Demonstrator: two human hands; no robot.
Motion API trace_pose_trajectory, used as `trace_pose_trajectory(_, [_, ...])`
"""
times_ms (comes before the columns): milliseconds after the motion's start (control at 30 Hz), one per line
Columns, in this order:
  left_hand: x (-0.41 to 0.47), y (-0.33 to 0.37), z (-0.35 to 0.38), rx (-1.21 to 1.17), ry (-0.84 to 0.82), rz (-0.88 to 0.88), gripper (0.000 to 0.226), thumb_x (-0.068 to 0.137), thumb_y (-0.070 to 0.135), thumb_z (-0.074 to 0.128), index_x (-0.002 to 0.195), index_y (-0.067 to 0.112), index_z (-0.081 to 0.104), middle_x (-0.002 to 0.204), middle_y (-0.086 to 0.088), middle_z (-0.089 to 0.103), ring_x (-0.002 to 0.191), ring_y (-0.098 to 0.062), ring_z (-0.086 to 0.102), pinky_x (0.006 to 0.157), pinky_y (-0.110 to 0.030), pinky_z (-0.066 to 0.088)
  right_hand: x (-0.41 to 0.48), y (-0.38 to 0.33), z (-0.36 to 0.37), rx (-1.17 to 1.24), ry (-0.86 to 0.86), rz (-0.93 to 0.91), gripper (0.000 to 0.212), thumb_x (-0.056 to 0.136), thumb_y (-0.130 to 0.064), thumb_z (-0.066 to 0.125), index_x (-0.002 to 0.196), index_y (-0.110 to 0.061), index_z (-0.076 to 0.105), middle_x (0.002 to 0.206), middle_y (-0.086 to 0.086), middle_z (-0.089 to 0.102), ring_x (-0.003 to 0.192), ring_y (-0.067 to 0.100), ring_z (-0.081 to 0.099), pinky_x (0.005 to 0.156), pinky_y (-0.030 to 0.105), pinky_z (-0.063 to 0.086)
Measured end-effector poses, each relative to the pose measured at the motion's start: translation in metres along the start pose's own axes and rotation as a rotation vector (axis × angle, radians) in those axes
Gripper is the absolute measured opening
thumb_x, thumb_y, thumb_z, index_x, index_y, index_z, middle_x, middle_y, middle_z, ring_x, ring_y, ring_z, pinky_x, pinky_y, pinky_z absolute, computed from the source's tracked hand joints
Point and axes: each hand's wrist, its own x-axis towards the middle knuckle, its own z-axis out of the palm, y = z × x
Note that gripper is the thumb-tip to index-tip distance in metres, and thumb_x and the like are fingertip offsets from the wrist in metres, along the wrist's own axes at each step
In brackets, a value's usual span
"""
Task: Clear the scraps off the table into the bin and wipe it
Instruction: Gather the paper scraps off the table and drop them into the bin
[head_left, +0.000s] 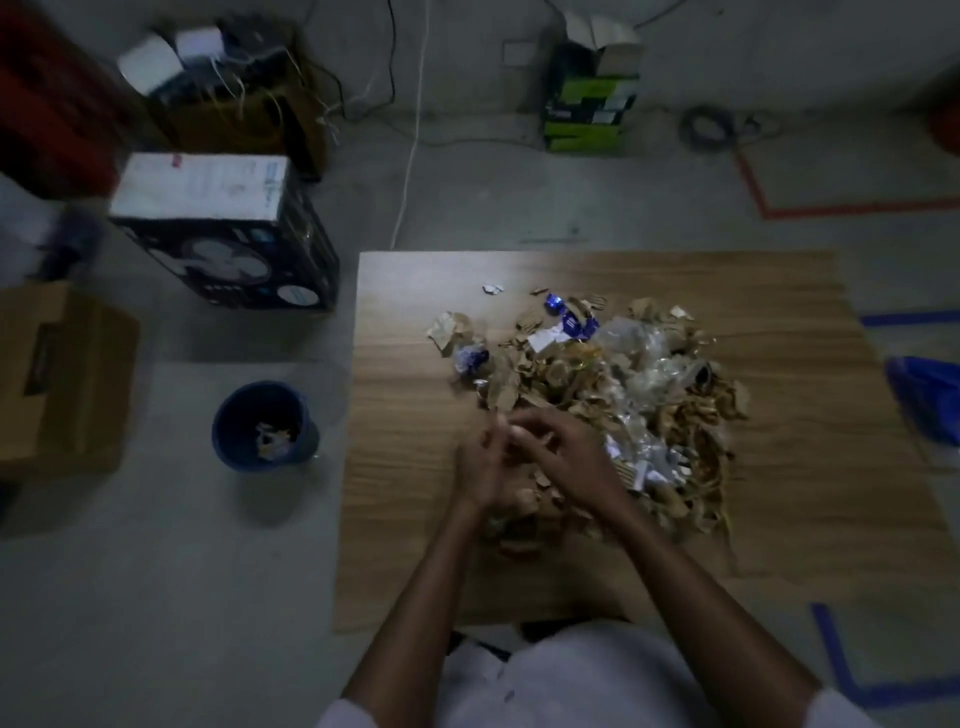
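- Seen from overhead in dim light: wooden table (779, 519) heaped with scraps (597, 374) — torn brown paper, clear plastic film, white slips, blue foil wrappers.
- Pile spread from table centre toward 2 o'clock, with a few stray bits near the far edge at 12 o'clock.
- Left hand (480, 467) and right hand (563, 452) brought together at the pile's near-left edge, about 8 o'clock of the heap, blurred.
- Fingers of both hands curled inward, close around small brown pieces at the heap's edge; grip itself too blurred to tell, so cannot say whether anything is actually pinched.
- Bare forearms reaching in from 6 o'clock; white sleeves at the bottom of the frame.
- Blue bin (265, 426) standing on the grey floor at 9 o'clock of the table, just beside its left edge, a few scraps already lying inside.
- Dark fan carton (228, 234) at 10 o'clock; brown cardboard box (57, 379) farther left of the bin.
- Green-and-black box (589, 98) against the far wall at 12 o'clock, cables trailing nearby.
- Blue plastic bag (930, 400) at 3 o'clock, off the table's right edge.
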Motion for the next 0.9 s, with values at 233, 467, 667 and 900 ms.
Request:
trace_pose_trajectory(233, [-0.033,-0.048,0.075,0.497,-0.15,0.149,0.026,0.091,0.035,0.057,0.105,0.02,0.074,0.102,0.003,0.073,0.094,-0.018,0.068,0.083,-0.039,0.057,-0.083,0.115,-0.072,-0.404,0.354,0.256,0.063,0.083,-0.063,0.065,0.133,-0.025,0.062,0.139,0.013,0.054,0.126,0.038,0.05,0.1,0.048,0.046])
trace_pose_trajectory(467, [-0.063,-0.067,0.099,0.324,-0.129,-0.114,0.016,0.094,0.009,0.062,0.104,0.009,0.075,0.097,-0.012,0.076,0.086,-0.024,0.071,0.069,-0.028,0.055,-0.082,0.126,-0.048,-0.5,-0.03,0.355,0.074,0.084,-0.064,0.067,0.148,-0.052,0.032,0.165,0.013,0.006,0.147,0.043,0.009,0.106,0.058,0.04])
trace_pose_trajectory(667, [-0.072,-0.059,0.11,-0.149,0.024,-0.496,0.031,0.098,0.026,0.054,0.104,0.002,0.072,0.088,-0.014,0.076,0.067,-0.025,0.067,0.054,-0.028,0.046,-0.071,0.117,-0.068,-0.214,0.108,0.209,0.052,0.081,-0.011,0.076,0.131,-0.017,0.064,0.126,0.018,0.056,0.112,0.033,0.058,0.081,0.023,0.038])
trace_pose_trajectory(900, [-0.041,-0.017,0.121,-0.667,-0.056,-0.435,0.069,0.098,0.065,0.045,0.118,0.003,0.067,0.117,-0.02,0.071,0.103,-0.037,0.069,0.096,-0.054,0.055,-0.08,0.109,-0.092,-0.238,0.126,0.06,0.042,0.074,-0.001,0.075,0.114,-0.011,0.072,0.109,0.008,0.062,0.098,0.026,0.06,0.071,0.023,0.034])
